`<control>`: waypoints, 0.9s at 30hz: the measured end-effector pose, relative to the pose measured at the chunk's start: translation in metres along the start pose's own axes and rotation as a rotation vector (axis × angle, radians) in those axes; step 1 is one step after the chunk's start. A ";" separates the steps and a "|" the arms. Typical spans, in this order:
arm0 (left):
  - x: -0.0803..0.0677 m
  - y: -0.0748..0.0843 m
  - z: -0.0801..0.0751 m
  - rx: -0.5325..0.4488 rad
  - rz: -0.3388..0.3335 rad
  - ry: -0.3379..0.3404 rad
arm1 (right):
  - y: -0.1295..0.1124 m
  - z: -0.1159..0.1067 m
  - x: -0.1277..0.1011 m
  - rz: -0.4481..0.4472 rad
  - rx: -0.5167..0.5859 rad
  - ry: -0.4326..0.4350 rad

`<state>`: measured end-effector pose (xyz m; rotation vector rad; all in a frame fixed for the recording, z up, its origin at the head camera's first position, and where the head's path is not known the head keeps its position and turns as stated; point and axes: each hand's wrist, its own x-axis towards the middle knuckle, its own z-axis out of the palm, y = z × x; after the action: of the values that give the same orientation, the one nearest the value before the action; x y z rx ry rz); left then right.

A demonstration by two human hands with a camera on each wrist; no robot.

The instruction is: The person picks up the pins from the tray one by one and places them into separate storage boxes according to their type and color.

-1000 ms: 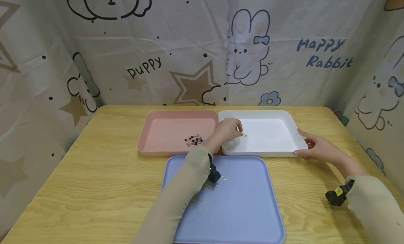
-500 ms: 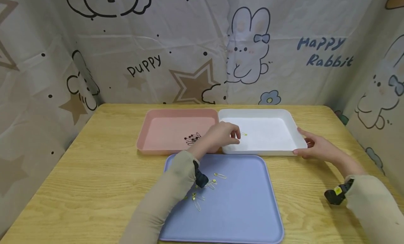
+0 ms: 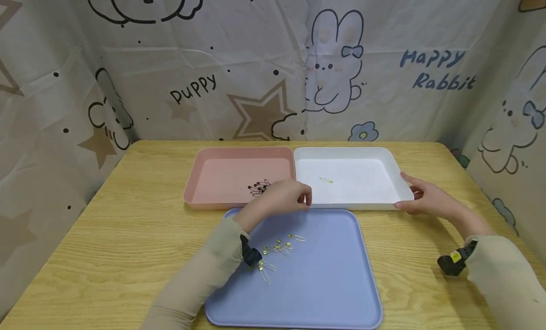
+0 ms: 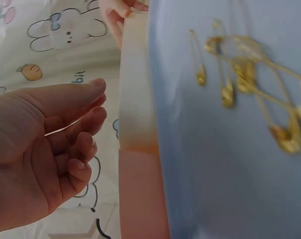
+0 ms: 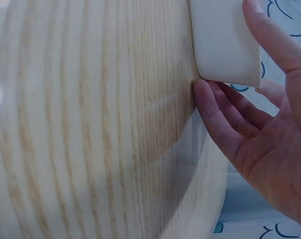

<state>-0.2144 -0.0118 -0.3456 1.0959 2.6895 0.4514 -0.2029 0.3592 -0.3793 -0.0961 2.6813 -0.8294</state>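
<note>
Head view is showing our left hand hanging with a loose, curled grip by the front edge of the white tray, while we are holding that tray's corner with our right hand, one gold pin is lying inside, and more gold pins are lying on the blue tray.
</note>
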 end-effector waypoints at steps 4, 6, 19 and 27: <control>-0.008 -0.002 0.004 0.012 0.004 -0.020 | 0.000 0.000 0.000 0.000 0.006 -0.006; -0.013 -0.001 0.006 0.021 0.009 -0.032 | 0.000 0.000 0.000 -0.002 0.007 -0.005; -0.025 0.002 0.015 0.109 0.045 -0.207 | -0.002 -0.001 0.002 0.000 -0.010 0.004; -0.027 0.009 0.022 0.191 -0.007 -0.217 | 0.002 -0.001 0.003 -0.008 -0.007 0.004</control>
<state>-0.1830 -0.0202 -0.3613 1.1120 2.5829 0.0683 -0.2057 0.3612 -0.3808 -0.1071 2.6894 -0.8238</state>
